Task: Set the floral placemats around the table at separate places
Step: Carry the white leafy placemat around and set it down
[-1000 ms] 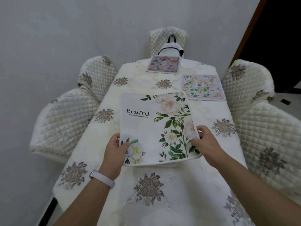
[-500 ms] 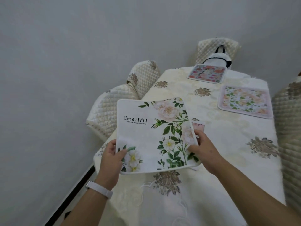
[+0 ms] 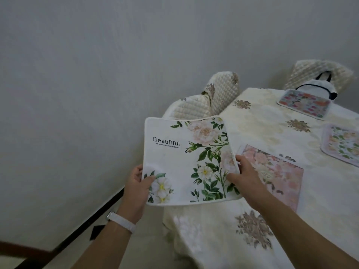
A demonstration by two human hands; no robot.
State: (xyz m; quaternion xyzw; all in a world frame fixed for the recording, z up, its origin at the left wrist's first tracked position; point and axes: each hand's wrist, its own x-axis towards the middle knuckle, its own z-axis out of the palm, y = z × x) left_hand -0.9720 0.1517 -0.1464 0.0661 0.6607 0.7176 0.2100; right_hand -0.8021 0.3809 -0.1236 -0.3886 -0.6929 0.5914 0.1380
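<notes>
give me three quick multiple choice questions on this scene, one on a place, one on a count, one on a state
1. Where is the pink floral placemat?
A. flat on the tablecloth, beside the right hand
B. on a chair seat
C. on the floor

2. How many floral placemats are in view?
A. two
B. three
C. four

3. How is the white "Beautiful" placemat held?
A. by both hands
B. by one hand alone
C. not held, lying flat

Key:
1 A: it lies on the cloth just right of the held mat.
2 C: the white and pink ones, plus the multicoloured placemat and the green-and-peach placemat farther off.
3 A: the left hand and the right hand grip its opposite edges.
</notes>
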